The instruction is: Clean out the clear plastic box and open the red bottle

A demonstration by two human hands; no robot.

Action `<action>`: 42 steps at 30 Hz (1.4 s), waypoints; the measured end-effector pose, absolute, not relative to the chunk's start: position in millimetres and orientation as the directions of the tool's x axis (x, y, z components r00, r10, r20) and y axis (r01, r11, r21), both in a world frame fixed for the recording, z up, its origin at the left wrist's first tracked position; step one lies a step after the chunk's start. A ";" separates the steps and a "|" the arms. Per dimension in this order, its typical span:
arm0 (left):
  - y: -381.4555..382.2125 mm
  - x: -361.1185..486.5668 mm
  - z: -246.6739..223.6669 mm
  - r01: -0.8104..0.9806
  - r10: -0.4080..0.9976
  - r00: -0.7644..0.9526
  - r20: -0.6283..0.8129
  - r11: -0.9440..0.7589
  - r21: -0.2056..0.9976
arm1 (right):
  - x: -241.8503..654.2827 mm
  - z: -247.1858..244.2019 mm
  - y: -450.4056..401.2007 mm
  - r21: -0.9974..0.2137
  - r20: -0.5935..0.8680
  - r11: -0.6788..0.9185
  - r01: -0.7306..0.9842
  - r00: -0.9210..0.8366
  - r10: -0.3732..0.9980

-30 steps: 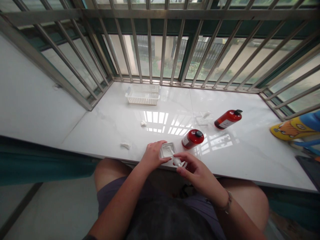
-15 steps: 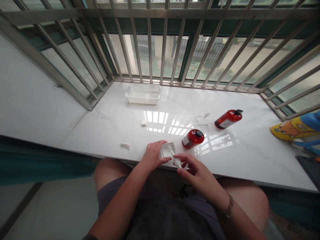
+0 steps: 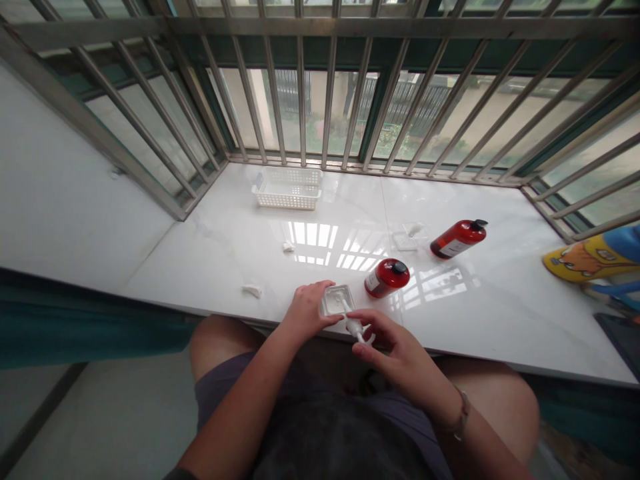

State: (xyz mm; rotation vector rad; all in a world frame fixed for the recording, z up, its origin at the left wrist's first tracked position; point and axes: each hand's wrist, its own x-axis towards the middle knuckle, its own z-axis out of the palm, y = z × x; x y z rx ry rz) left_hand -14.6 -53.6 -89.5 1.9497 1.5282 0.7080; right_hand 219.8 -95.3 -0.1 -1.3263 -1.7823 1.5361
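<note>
My left hand grips a small clear square box at the counter's front edge, thumb along its near side and fingers around its left and far sides. Something whitish lies inside. My right hand holds a white piece shaped like a pump head, with a wide rounded collar, a narrow neck and a curved arm. Its thin stem reaches over the near right corner into the box. Just beyond my right hand stands a red bottle with a black cap.
A second red bottle is farther right, near a clear lid-like piece. White crumpled bits lie on the left. At the back stands a white perforated basket, below barred windows. A yellow and blue container is far right.
My right fingers have shifted slightly on the white piece, and more of its neck and curved arm shows. My left hand and the box stay in place.
</note>
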 end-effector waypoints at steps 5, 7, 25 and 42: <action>-52.8 -14.8 -90.9 0.677 0.974 0.214 0.074 -0.202 0.707 | 222.3 -4.3 -96.4 -0.923 -0.306 -0.161 0.350 -0.411 0.859; -52.7 -14.7 -91.7 0.680 0.974 0.214 0.076 -0.204 0.704 | 222.8 -4.6 -96.2 -0.939 -0.272 -0.150 0.311 -0.402 0.874; -52.7 -14.5 -91.9 0.680 0.975 0.212 0.071 -0.199 0.705 | 218.1 -2.3 -93.0 -0.956 -0.260 -0.186 0.227 -0.365 0.894; -53.4 -14.8 -92.4 0.674 0.974 0.210 0.086 -0.208 0.709 | 219.4 0.4 -85.8 -0.966 -0.230 -0.171 0.196 -0.333 0.915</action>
